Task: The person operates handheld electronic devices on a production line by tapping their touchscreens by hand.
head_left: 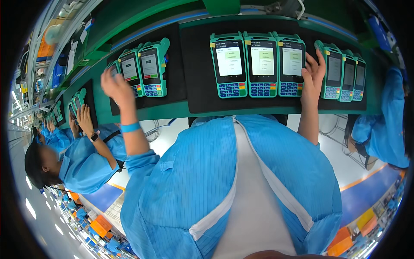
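Observation:
Three handheld payment terminals stand in a row at the middle of the bench, in teal-green frames with lit screens and blue keypads: a left one (230, 64), a middle one (262, 64) and a right one (291, 64). My right hand (314, 77) is at the right edge of the right one, thumb by its screen and fingers spread apart. At the left, my left hand (115, 86) is raised over the outermost payment terminal (113, 68) of another group, partly covering it. Motion smears its fingers. Beside it are two more lit payment terminals (129, 71) (151, 69).
Black mats (198, 93) cover the green bench. At the right stand three more payment terminals (333, 73), with darker screens. A co-worker (86, 166) in blue sits at the left, hands at other terminals (76, 102). Another person's blue sleeve (384, 116) is at the far right.

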`<state>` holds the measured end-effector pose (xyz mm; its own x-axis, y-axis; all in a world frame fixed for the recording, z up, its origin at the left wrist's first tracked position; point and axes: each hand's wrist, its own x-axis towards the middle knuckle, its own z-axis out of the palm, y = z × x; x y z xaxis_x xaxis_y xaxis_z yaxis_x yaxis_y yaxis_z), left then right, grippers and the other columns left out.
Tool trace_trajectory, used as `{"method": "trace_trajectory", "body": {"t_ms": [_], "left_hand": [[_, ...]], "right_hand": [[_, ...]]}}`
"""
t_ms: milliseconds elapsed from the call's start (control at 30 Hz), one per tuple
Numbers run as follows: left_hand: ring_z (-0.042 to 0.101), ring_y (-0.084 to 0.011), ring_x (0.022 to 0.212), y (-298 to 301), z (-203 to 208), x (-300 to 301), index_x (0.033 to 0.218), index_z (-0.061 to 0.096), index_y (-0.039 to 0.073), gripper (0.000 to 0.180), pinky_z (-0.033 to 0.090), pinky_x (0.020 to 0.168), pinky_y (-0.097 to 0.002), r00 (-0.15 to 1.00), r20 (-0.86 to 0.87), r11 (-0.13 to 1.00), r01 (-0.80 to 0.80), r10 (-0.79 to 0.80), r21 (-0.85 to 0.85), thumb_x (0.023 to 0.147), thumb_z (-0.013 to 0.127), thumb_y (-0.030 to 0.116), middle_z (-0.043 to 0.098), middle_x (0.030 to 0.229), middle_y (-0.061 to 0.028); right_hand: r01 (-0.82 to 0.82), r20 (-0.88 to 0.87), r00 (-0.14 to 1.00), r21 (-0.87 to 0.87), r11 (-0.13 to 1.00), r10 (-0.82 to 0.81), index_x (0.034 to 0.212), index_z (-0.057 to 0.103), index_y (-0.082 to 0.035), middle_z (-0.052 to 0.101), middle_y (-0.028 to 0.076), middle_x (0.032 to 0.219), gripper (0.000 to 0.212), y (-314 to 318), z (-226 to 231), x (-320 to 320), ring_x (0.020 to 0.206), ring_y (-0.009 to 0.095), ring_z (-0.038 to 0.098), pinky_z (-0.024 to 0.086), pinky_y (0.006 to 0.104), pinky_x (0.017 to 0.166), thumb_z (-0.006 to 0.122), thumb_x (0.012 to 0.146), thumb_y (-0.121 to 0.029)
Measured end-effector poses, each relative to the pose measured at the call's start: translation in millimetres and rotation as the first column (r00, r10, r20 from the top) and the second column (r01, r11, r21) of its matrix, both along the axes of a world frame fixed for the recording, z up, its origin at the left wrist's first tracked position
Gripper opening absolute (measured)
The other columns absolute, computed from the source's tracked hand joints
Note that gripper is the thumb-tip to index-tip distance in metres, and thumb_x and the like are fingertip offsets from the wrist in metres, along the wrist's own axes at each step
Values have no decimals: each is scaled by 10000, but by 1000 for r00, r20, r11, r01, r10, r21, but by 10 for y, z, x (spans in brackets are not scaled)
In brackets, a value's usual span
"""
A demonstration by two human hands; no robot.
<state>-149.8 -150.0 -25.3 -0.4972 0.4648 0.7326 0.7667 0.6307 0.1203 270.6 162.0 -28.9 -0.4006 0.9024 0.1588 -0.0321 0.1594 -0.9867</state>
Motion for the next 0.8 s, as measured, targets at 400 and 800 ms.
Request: {"method": "trace_trajectory", "body": {"t_ms": [400, 800], "left_hand": [[570, -417, 1019, -1071, -374, -1483, 1049, 631, -15, 512, 441, 886, -456, 709, 490, 844, -293, 508, -450, 907, 426, 433, 611, 1064, -269], [600, -442, 859, -872, -235, -1388, 939, 632, -17, 522, 482, 736, -482, 836, 362, 891, -286, 412, -352, 933, 439, 468, 636, 876, -265]], "right_hand": [[7, 3, 1000, 9, 1000, -7, 1430, 234, -96, 427, 202, 1344, 630, -13, 25, -9, 1202, 280, 482, 381, 367, 1020, 486, 854, -48], [28, -9, 1000, -1, 1000, -28, 1439, 222, -95, 438, 201, 1326, 631, 10, 41, -27, 1186, 265, 483, 366, 361, 1020, 486, 867, -58]]}}
